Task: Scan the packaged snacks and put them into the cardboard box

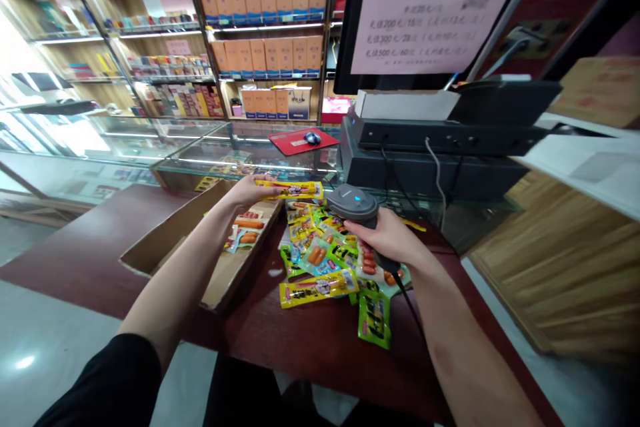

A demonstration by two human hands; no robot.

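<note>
Two hands I'm watching — the left hand is pinching a yellow packet just beside the scanner, the right hand is gripping it; the trailing cable, I'm judging, could be dragging loose packets.

- Glossy plastic, crinkled at the end, on this slim yellow sachet!
- Smooth, matt plastic on the rounded grey scanner
- Dull cardboard, that long brown box
- Shiny dark-red tabletop!
</note>
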